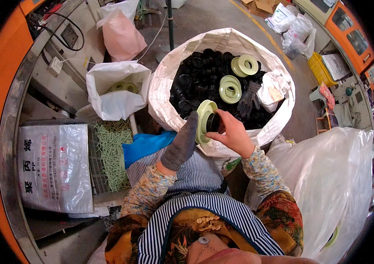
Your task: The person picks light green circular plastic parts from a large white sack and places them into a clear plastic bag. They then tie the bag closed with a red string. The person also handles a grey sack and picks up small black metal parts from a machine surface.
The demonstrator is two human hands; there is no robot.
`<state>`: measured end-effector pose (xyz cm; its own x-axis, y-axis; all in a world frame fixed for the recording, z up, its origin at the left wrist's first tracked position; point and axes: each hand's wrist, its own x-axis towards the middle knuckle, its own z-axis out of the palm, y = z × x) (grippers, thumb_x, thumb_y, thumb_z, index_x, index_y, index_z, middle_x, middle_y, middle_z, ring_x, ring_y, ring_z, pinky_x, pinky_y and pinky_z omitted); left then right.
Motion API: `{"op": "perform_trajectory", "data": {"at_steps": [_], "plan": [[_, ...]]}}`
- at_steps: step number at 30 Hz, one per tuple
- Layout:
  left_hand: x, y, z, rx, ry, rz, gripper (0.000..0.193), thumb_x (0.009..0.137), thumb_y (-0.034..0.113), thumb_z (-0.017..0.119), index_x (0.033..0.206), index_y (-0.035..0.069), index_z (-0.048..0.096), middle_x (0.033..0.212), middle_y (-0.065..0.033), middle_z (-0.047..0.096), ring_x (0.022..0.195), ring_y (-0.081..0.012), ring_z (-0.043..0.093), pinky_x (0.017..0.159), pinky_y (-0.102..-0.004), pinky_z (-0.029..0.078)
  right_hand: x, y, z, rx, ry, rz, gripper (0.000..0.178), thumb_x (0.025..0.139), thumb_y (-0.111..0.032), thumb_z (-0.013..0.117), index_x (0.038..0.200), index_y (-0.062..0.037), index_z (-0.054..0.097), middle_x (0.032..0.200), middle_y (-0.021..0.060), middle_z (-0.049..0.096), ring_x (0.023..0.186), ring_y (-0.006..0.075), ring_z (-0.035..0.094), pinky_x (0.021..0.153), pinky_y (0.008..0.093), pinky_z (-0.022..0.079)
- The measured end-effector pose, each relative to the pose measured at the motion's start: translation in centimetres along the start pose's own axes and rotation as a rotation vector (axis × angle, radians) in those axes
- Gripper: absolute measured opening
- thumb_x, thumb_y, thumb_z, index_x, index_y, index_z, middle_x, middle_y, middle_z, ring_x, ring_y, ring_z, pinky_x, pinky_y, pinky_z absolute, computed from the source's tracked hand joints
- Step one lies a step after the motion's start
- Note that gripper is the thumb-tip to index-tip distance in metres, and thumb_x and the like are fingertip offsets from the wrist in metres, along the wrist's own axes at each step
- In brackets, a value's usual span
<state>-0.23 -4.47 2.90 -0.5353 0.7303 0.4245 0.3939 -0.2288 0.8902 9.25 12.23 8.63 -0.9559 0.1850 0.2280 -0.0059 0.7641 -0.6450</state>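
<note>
My left hand (181, 143), in a dark grey glove, grips a pale green round flanged plastic part (203, 119) from its left side, the part tipped on edge. My bare right hand (234, 132) has thumb and fingers closed on a black plastic ring (213, 122) that sits against the middle of the green part. Whether the ring is seated inside it I cannot tell. Both hands are over the near rim of a big white woven sack (162, 94) full of black round parts (195, 66). On that heap lie more green flanged parts (230, 89) and a dark glove (249, 97).
A smaller white bag (116, 94) with green parts stands left of the sack. Thin green plastic sticks (112, 154) are piled beside a printed silver-white bag (55, 169). A large clear plastic bag (327, 185) bulges at right. A yellow crate (320, 69) stands farther back.
</note>
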Motion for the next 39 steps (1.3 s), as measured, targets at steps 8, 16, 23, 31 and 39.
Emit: {"op": "perform_trajectory", "data": {"at_steps": [8,16,23,31,39], "plan": [[-0.2,-0.5,0.8,-0.065,-0.019,-0.054,0.052,0.100,0.034,0.039,0.142,0.004,0.032,0.144,-0.0160,0.035,0.135,-0.0280,0.030,0.112,-0.0385,0.022,-1.3,3.3,2.9,1.082,0.061,0.481,0.050,0.091,-0.033,0.059,0.125,0.0008,0.045,0.104,0.0126,0.062,0.079,0.0199,0.066,0.068,0.0331,0.055],[2.0,-0.2,2.5,-0.173,-0.064,-0.101,0.052,0.097,0.024,0.047,0.141,0.003,0.032,0.143,-0.0187,0.035,0.134,-0.0305,0.032,0.110,-0.0373,0.026,-3.4,4.6,2.6,1.690,0.116,0.573,0.041,0.098,-0.031,0.045,0.130,-0.0052,0.045,0.117,0.0122,0.058,0.104,0.0255,0.059,0.094,0.0405,0.049],[1.9,-9.2,4.6,0.044,0.025,-0.351,0.047,0.097,0.024,0.050,0.137,0.001,0.040,0.136,-0.0147,0.045,0.127,-0.0252,0.042,0.106,-0.0346,0.032,-6.6,7.2,-7.9,1.753,0.708,0.201,0.061,0.087,-0.039,0.061,0.134,-0.0048,0.042,0.130,0.0155,0.050,0.109,0.0288,0.053,0.091,0.0418,0.049],[4.1,-12.0,7.7,-0.881,0.112,-0.575,0.043,0.096,0.018,0.052,0.135,0.005,0.042,0.131,-0.0117,0.050,0.122,-0.0227,0.048,0.106,-0.0348,0.037,1.5,16.3,-1.4,0.522,0.080,0.610,0.071,0.078,-0.030,0.072,0.135,-0.0028,0.039,0.127,0.0176,0.054,0.117,0.0314,0.051,0.096,0.0440,0.042],[3.4,-17.6,6.8,-1.181,0.407,-0.772,0.052,0.092,0.027,0.059,0.137,0.009,0.040,0.132,-0.0130,0.048,0.121,-0.0284,0.048,0.105,-0.0425,0.039,9.0,27.1,6.6,-0.964,-0.011,0.139,0.065,0.077,-0.021,0.069,0.133,-0.0052,0.040,0.098,0.0161,0.063,0.104,0.0329,0.056,0.094,0.0442,0.043]]}}
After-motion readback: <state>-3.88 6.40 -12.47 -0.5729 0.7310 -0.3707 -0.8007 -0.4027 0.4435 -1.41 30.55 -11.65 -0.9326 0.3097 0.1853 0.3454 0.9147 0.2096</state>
